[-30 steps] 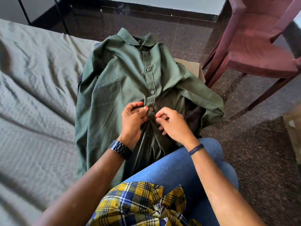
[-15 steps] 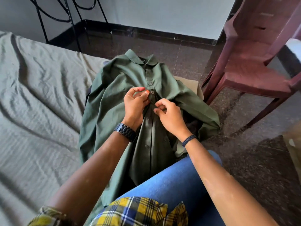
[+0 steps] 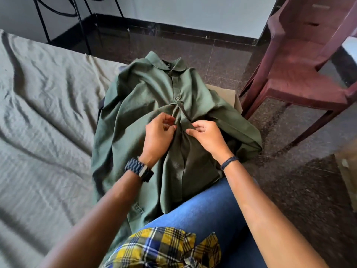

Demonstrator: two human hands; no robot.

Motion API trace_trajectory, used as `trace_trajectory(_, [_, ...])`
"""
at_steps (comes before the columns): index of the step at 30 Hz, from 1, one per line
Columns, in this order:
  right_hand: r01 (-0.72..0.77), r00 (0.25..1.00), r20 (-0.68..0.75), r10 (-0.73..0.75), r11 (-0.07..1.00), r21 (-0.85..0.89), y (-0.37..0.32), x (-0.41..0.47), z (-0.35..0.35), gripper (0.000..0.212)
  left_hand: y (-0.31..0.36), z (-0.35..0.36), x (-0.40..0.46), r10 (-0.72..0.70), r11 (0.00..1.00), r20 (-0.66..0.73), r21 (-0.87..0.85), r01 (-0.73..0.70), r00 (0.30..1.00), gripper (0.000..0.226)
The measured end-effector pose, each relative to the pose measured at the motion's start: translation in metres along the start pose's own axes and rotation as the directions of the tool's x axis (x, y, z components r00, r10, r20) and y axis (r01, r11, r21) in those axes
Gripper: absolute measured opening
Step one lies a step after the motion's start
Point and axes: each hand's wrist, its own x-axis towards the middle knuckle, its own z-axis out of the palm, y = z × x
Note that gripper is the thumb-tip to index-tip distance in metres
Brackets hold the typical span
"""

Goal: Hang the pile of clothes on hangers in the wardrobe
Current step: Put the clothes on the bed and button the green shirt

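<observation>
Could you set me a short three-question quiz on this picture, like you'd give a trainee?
1. True or false: the green shirt already hangs on a hanger.
2. What does the right hand pinch? A) the shirt's front edge B) the plaid cloth C) the maroon chair
3. Fill in: the left hand wears a dark ____ at the wrist.

Key
1. False: it lies spread over the bed sheet and the person's lap.
2. A
3. watch
</observation>
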Motion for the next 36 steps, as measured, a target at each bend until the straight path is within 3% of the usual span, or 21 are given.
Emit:
trace_trajectory(5, [0.062, 0.995, -0.07, -0.066, 0.996, -0.059, 0.005, -0.01, -0.002, 0.01, -0.004, 0.007, -0.013, 0.051, 0.994, 0.126, 0.093, -0.063, 0.991, 0.009])
trace_trajectory(12, [0.035, 0.994, -0.099, -0.04, 0.998, -0.043, 0.007, -0.021, -0.009, 0.018, -0.007, 0.011, -0.021, 0.064, 0.991, 0.183, 0.104, -0.084, 0.981, 0.016])
trace_trajectory(16, [0.05, 0.975, -0.212, -0.065, 0.996, -0.076, 0.005, -0.028, -0.013, 0.021, -0.016, 0.012, -0.02, 0.144, 0.975, 0.172, 0.144, -0.17, 0.975, 0.012])
trace_trajectory(24, [0.144, 0.963, -0.207, -0.172, 0.979, -0.143, -0.001, -0.041, -0.002, 0.017, -0.032, 0.011, -0.025, 0.34, 0.873, 0.144, 0.319, -0.369, 0.929, 0.015])
trace_trajectory(30, [0.118, 0.972, -0.188, -0.138, 0.986, -0.116, 0.0, -0.043, 0.004, 0.015, -0.028, 0.01, -0.019, 0.274, 0.859, 0.255, 0.368, -0.356, 0.927, 0.02])
trace_trajectory(36, [0.085, 0.97, -0.231, -0.08, 0.996, 0.009, -0.002, -0.046, 0.004, 0.019, -0.02, 0.004, -0.023, 0.293, 0.911, 0.1, 0.273, -0.31, 0.951, 0.018])
